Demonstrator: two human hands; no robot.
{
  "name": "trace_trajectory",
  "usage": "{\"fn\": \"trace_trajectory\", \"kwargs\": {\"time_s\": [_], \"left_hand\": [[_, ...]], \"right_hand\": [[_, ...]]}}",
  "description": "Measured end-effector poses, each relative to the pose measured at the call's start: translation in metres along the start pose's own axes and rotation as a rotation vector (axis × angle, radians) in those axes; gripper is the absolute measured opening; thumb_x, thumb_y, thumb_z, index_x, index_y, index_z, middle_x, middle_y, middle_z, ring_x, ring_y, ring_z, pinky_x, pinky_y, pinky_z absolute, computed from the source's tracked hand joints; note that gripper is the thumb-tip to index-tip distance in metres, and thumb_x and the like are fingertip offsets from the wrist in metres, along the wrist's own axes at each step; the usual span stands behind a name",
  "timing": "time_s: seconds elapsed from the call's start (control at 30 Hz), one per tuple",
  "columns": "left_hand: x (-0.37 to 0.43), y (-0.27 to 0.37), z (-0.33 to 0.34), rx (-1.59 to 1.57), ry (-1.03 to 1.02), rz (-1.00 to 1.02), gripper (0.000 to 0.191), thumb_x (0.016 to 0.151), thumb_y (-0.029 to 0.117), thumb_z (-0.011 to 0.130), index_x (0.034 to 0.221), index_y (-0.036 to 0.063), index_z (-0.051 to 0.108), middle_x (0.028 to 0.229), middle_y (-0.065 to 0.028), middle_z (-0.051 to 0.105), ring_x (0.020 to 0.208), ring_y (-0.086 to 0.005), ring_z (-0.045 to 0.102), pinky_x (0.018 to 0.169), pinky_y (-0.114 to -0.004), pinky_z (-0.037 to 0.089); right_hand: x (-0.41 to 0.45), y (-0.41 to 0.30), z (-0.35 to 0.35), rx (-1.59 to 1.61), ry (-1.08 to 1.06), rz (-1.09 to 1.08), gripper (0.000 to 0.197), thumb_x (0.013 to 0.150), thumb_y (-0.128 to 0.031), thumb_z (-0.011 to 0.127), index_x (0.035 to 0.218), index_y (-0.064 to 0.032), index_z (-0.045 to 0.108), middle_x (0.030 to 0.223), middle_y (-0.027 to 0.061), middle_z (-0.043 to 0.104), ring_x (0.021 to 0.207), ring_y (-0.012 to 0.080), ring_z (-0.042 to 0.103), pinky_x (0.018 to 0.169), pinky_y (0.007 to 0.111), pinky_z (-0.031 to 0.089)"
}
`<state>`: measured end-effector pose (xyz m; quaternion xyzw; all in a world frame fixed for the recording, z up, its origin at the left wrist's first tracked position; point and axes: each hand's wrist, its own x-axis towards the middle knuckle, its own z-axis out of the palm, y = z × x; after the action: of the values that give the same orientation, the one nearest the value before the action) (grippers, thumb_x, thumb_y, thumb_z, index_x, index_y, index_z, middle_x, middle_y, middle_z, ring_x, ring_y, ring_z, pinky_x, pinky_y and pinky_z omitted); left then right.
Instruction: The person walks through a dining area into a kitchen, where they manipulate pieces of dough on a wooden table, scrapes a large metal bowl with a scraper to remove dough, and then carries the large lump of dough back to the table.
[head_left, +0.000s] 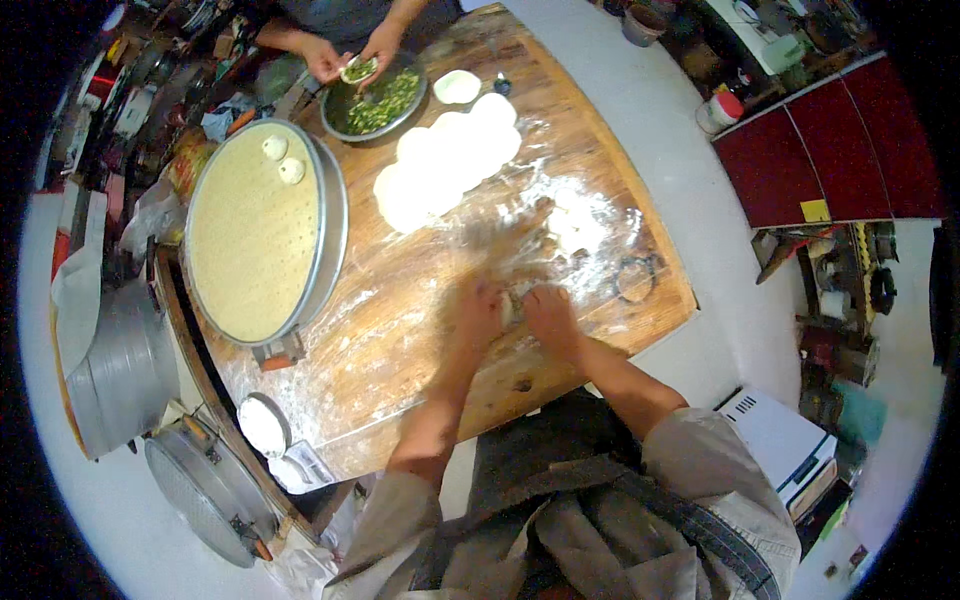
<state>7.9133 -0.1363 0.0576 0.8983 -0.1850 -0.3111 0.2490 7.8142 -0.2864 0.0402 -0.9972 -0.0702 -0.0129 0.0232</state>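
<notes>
My left hand and my right hand are low over the floured wooden table, fingers curled and close together. Between them shows a small pale piece of what looks like dough; blur hides whether either hand grips something. Just beyond my right hand, a heap of small floured dough pieces lies in scattered flour. Farther off, several flat round dough wrappers overlap, glaring white under the light.
Across the table, a co-worker's hands hold a wrapper with green filling above a metal bowl of chopped greens. At left, a round steamer bears two buns. A white-filled round container stands near the left edge.
</notes>
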Motion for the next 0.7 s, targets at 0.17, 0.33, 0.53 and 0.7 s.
{"fn": "trace_trajectory", "kwargs": {"time_s": [0.17, 0.33, 0.53, 0.7], "left_hand": [[0.014, -0.037, 0.031, -0.386, 0.177, 0.266, 0.031, 0.085, 0.009, 0.063, 0.116, 0.0073, 0.064, 0.119, -0.0187, 0.060, 0.112, -0.0407, 0.056, 0.096, -0.051, 0.045], [-0.008, -0.019, -0.033, -0.256, 0.123, 0.376, 0.030, 0.082, 0.003, 0.061, 0.111, 0.0046, 0.065, 0.115, -0.0203, 0.064, 0.106, -0.0378, 0.061, 0.086, -0.047, 0.050], [-0.032, -0.013, -0.048, -0.316, 0.147, 0.225, 0.029, 0.080, 0.012, 0.063, 0.108, 0.0040, 0.067, 0.101, -0.0197, 0.068, 0.098, -0.0401, 0.064, 0.083, -0.046, 0.051], [-0.003, -0.050, -0.034, -0.148, 0.028, 0.118, 0.025, 0.083, 0.016, 0.063, 0.104, 0.0055, 0.071, 0.111, -0.0210, 0.068, 0.099, -0.0381, 0.065, 0.087, -0.045, 0.051]], "right_hand": [[0.064, 0.000, 0.032, 0.167, 0.263, 0.213, 0.020, 0.084, -0.014, 0.057, 0.102, -0.0064, 0.061, 0.098, 0.0142, 0.061, 0.095, 0.0335, 0.058, 0.081, 0.051, 0.043], [0.050, -0.011, 0.004, 0.441, -0.053, 0.198, 0.010, 0.083, -0.011, 0.059, 0.092, -0.0080, 0.061, 0.093, 0.0126, 0.058, 0.089, 0.0330, 0.057, 0.080, 0.048, 0.042], [0.064, -0.002, 0.022, 0.255, 0.170, 0.282, 0.017, 0.078, -0.010, 0.065, 0.094, -0.0071, 0.058, 0.088, 0.0141, 0.056, 0.086, 0.0356, 0.056, 0.078, 0.048, 0.044], [0.064, -0.016, 0.012, 0.309, 0.073, 0.199, 0.011, 0.082, -0.012, 0.062, 0.088, -0.0044, 0.058, 0.087, 0.0162, 0.056, 0.084, 0.0363, 0.058, 0.072, 0.048, 0.046]]}}
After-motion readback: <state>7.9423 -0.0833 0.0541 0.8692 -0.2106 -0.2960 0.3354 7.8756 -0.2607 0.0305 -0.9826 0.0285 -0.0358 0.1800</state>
